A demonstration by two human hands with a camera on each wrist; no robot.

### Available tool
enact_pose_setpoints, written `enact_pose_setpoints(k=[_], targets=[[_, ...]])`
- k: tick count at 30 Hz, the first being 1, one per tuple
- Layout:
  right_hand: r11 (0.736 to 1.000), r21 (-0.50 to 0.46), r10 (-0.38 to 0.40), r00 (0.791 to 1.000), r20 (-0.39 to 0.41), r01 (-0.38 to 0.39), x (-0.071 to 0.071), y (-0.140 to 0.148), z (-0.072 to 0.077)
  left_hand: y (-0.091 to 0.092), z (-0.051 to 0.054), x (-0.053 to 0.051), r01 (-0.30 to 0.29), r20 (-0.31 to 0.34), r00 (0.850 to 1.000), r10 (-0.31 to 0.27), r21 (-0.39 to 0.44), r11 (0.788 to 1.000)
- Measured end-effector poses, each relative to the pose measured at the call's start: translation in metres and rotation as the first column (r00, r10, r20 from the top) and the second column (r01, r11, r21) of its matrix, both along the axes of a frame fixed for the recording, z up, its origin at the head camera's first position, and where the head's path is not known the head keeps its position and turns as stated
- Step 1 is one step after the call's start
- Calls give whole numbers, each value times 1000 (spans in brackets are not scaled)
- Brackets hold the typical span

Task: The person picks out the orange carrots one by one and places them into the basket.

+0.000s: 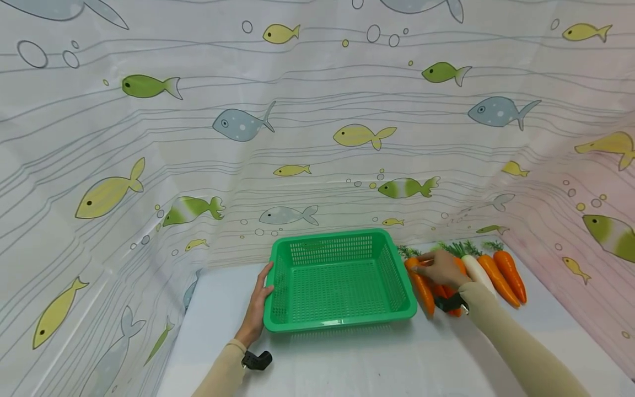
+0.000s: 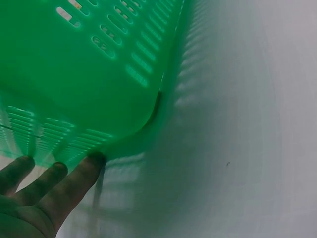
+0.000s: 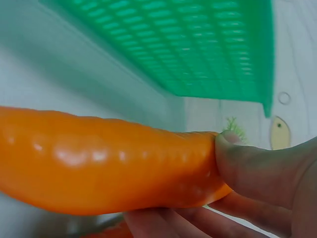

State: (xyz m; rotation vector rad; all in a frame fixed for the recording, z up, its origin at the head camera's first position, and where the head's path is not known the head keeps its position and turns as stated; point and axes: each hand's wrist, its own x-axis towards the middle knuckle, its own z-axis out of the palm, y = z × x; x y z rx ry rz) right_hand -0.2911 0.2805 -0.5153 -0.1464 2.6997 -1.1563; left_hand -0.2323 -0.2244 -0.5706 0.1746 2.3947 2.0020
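- The carrot (image 1: 423,289) lies just right of the basket (image 1: 342,324), leafy end pointing away and tapered tip nearer; whether it rests fully on the counter (image 1: 347,364) I cannot tell.
- It is smooth and glossy, so I judge it stiff, fairly light and a little slippery, unlikely to bruise; its leaves (image 1: 409,252) look thin and likelier to bend or pull loose.
- The surest hold seems to be the thick shoulder just below the leaves, squeezed from both sides.
- The right hand (image 1: 440,269) has it there: the thumb presses one side and the other fingers (image 3: 163,223) curl against the opposite side.
- The right forearm (image 1: 516,336) slants in from the lower right, the hand passing above other carrots (image 1: 461,266).
- The left hand (image 1: 258,303) grasps nothing; its extended fingers touch the basket's left side from outside, perhaps steadying it, with the left forearm (image 1: 223,369) rising from below.
- Farther right lie a white radish (image 1: 478,274) and two more carrots (image 1: 498,281).
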Motion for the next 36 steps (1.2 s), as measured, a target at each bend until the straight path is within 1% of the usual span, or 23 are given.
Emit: enact_pose_setpoints(k=[4,5,8,14,20,25,28,32,36], targets=[[997,-81,-16,998,57,21,-1,10,8,0,0,-1,2,7,1000,-2,4,1000],[993,-113,-23,997,70,31,-2,12,9,0,-1,-1,1,9,1000,-1,8,1000],[984,-170,-46,995,89,61,-1,17,14,0,-1,-1,2,11,1000,-2,10,1000],[971,-203,-109,989,99,127,-3,23,23,0,-2,-1,-3,8,1000,3,3,1000],[941,-283,-162,981,106,186,-9,22,29,0,-2,-2,-5,6,1000,5,10,1000],[923,-327,-180,979,98,202,-11,16,36,-1,-3,-1,-8,5,1000,8,8,1000],[919,-338,-183,979,90,203,-12,10,41,-1,-3,-1,-9,3,1000,9,4,1000],[913,-361,-170,982,81,187,-14,3,46,-1,-3,-1,-6,3,1000,6,0,1000],[904,-392,-149,985,90,172,-18,-4,51,-1,-3,-2,-8,-4,1000,8,6,1000]])
